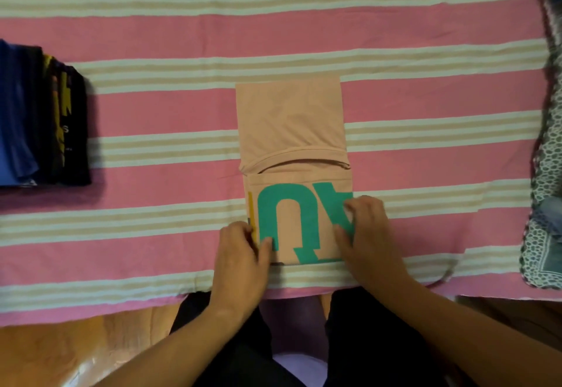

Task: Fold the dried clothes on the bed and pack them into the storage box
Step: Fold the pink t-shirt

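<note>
A peach T-shirt with a teal print lies on the bed as a long narrow strip, sides folded in, neckline across the middle. Its near part is doubled over, print side up. My left hand pinches the near left corner of that folded part. My right hand pinches its near right edge. No storage box is in view.
A pink sheet with white and beige stripes covers the bed. A stack of folded dark and blue clothes sits at the left edge. Patterned, unfolded garments lie along the right edge. The wooden floor and my legs are below the bed edge.
</note>
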Available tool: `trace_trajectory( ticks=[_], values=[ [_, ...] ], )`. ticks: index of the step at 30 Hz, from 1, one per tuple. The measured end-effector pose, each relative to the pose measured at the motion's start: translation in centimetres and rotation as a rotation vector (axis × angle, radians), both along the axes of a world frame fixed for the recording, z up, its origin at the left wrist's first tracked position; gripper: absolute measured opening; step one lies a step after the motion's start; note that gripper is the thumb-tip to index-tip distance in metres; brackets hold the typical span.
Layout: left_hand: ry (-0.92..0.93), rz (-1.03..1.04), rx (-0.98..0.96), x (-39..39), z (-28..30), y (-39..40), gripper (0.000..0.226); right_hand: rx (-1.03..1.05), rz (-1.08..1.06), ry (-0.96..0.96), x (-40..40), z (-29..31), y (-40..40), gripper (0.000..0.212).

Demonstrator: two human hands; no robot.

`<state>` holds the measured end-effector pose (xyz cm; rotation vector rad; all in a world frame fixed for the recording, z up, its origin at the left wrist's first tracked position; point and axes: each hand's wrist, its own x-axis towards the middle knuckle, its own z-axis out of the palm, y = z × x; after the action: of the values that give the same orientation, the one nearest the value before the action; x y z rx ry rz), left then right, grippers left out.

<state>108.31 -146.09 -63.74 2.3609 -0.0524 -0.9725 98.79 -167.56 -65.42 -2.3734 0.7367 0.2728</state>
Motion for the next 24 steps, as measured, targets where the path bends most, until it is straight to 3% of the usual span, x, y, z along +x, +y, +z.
trace_trajectory(
  ticks=[2,4,6,15,17,19,21,22,24],
  values=[
    [0.199,0.298,0.025,-0.5,0.1,-0.1,0.016,0.134,-0.385,0.120,0.9,0.0,0.1,0.028],
    [0.256,0.330,0.041,-1.0,0.2,0.1,0.019,0.170,-0.497,0.174,1.6,0.1,0.3,0.017],
    [0.283,0.299,0.066,-1.4,0.2,0.5,0.023,0.210,-0.482,0.212,1.9,0.4,0.6,0.004],
    [0.355,0.413,0.120,-1.8,-0.5,1.1,0.021,0.232,-0.505,0.241,1.3,-0.4,1.1,0.006],
    [0.298,0.365,0.113,-1.9,0.0,0.8,0.017,0.174,-0.476,0.189,1.1,-0.1,1.0,0.029],
    [0.041,0.158,0.086,-1.8,0.8,0.8,0.018,-0.055,-0.188,0.038,0.4,0.5,1.2,0.046],
    [-0.335,-0.309,0.003,-1.0,1.1,0.8,0.029,-0.161,0.256,-0.091,-0.5,1.1,1.4,0.053],
    [-0.434,-0.550,-0.046,-0.6,0.9,0.7,0.036,-0.146,0.457,-0.085,-0.9,1.2,1.4,0.059],
    [-0.457,-0.923,-0.016,0.5,-0.3,0.3,0.049,-0.154,0.723,0.063,-1.5,0.5,1.3,0.076]
  ],
)
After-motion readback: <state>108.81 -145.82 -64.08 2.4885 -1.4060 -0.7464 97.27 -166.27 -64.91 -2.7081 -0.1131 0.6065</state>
